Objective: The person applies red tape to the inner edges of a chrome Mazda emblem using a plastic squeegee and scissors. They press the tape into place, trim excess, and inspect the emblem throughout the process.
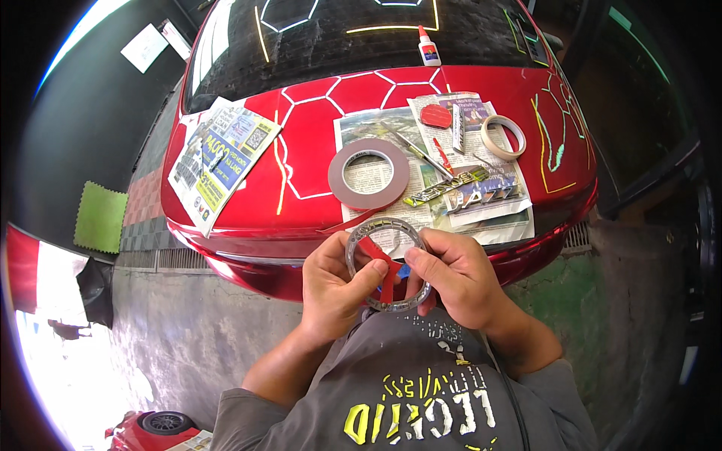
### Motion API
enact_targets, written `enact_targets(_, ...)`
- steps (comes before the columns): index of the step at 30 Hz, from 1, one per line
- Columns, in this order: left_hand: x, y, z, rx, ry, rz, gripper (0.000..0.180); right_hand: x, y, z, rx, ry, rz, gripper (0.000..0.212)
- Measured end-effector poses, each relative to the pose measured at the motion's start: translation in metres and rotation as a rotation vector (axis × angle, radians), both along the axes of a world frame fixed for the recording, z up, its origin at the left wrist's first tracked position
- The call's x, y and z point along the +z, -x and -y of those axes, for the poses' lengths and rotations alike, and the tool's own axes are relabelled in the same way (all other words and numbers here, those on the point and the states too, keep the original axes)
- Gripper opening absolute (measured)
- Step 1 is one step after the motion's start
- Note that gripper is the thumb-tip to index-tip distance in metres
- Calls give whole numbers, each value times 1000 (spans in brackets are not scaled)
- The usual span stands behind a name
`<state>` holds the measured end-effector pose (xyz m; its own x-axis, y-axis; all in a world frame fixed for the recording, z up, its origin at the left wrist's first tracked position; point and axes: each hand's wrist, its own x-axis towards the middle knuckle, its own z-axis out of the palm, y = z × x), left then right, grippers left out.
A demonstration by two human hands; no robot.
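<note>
Both hands hold a shiny, clear-looking ring (385, 223) in front of my chest, just off the car's rear edge. My left hand (331, 274) grips its left side, thumb pressed on a red strip (388, 289) that crosses the ring's opening. On the right side, my right hand (465, 278) pinches the rim between thumb and fingers. A small blue piece (404, 271) shows between the hands; its kind is unclear. Just beyond the ring lies a wide grey roll of tape (340, 167) with a red edge.
Newspaper sheets (511, 225) cover part of the red car's trunk (252, 199). On them lie a masking tape roll (492, 139), a red scalloped piece (436, 115), a slim pen-like tool (432, 161) and lettered chrome emblems (481, 197). A glue bottle (428, 51) stands by the rear window.
</note>
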<state>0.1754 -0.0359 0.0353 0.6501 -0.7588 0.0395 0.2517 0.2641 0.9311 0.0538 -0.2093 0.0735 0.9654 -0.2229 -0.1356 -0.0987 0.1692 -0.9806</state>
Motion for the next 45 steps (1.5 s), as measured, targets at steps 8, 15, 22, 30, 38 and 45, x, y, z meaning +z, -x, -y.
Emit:
enact_targets(8, 13, 0, 2, -137, 50, -224, 40, -32, -3, 13, 67, -504, -10, 28)
enact_targets(15, 18, -1, 6, -192, 64, -219, 43, -28, -1, 16, 67, -641, 30, 27)
enact_targets(22, 20, -1, 10, -143, -3, -184, 40, -21, 2, 15, 33, -450, 21, 27)
enact_targets(30, 21, 0, 9, -84, -76, -35, 31, -14, 1, 13, 33, -197, -7, 28)
enact_targets(38, 14, 0, 2, -61, -38, 51, 25, 1, 2, 14, 0, 566, 93, 25)
enact_targets(45, 8, 5, -9, -14, -182, 214, 13, 10, 8, 8, 33, 765, 226, 22)
